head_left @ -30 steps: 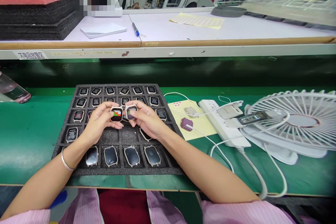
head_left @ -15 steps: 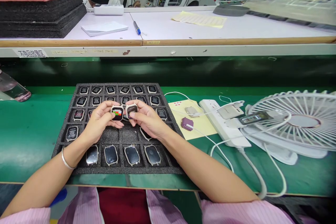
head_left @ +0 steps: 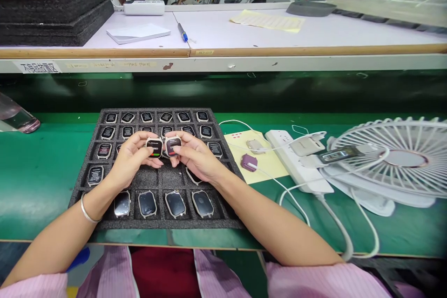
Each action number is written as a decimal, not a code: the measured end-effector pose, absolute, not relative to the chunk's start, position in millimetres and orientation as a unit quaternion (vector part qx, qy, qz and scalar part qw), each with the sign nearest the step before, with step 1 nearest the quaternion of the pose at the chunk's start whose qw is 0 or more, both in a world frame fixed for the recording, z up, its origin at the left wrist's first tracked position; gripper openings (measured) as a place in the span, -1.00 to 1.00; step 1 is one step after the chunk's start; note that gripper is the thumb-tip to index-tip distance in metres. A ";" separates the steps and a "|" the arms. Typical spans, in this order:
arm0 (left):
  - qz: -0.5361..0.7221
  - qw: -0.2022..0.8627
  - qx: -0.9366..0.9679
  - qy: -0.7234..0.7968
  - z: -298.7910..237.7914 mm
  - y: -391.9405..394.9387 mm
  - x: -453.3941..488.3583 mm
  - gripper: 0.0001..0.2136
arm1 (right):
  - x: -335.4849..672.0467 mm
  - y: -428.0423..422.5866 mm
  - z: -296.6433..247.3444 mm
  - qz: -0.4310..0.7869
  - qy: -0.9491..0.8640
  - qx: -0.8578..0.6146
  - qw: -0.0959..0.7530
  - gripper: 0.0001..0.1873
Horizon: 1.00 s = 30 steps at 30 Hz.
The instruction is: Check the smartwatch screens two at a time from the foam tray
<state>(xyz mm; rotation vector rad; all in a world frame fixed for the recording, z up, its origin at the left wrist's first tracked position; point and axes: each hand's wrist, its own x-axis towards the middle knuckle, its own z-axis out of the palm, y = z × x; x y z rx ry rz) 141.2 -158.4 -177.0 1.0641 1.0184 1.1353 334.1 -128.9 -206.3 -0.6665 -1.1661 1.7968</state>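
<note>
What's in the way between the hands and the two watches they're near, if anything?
Nothing visible: the left hand already holds one watch, and the right hand holds a second watch, both over the dark tray.

upper l of frame: the one sign you can read is the white label on the shelf edge, dk chinese chars, 不良品放置区. to its r on that edge, tape strips w/ faint writing, too blurry for you to make out. short tape tag nr upper ctr, ditto. yellow sheet, upper r of ctr, has rows of print, too small. mid-frame, l watch & r watch you're holding, plus lit watches in the tray: wht txt, too tiny to read.
</note>
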 end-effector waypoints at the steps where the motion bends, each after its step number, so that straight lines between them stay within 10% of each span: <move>1: 0.489 0.593 0.461 0.444 -177.0 -158.4 141.7 -0.69 | 334.0 -128.9 -206.4 0.718 -0.471 -0.269 0.436 -0.62; 20: 0.516 0.596 0.455 0.414 -163.8 -163.2 144.4 -0.43 | 333.2 -123.4 -207.0 0.716 -0.456 -0.262 0.458 -0.39; 30: 0.316 0.851 0.418 0.047 -95.1 -286.7 163.8 -0.36 | 331.2 -165.3 -169.3 0.605 -0.622 -0.224 0.443 -0.43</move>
